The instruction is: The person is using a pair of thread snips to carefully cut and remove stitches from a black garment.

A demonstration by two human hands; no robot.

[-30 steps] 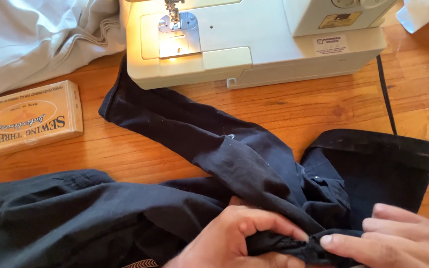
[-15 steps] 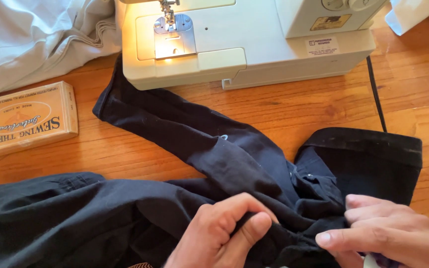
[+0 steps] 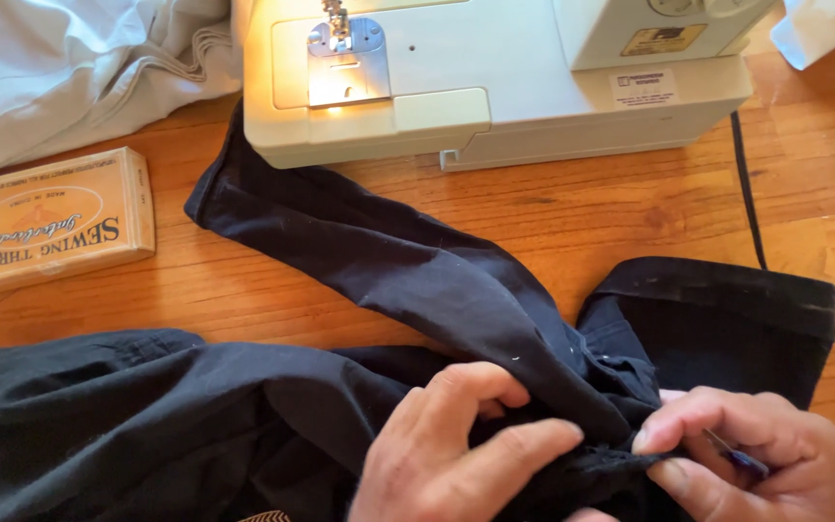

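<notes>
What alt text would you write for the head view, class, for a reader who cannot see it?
Two hands pinch a bunched fold of a dark garment on a wooden table; the left hand grips the cloth, the right hand also holds a small blue tool. Behind stand a cream sewing machine and a tan cardboard box.

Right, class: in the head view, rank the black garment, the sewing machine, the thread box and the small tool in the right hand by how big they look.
1. Black garment
2. Sewing machine, cropped, so its rank is unsure
3. Thread box
4. Tool in the right hand, mostly hidden
</notes>
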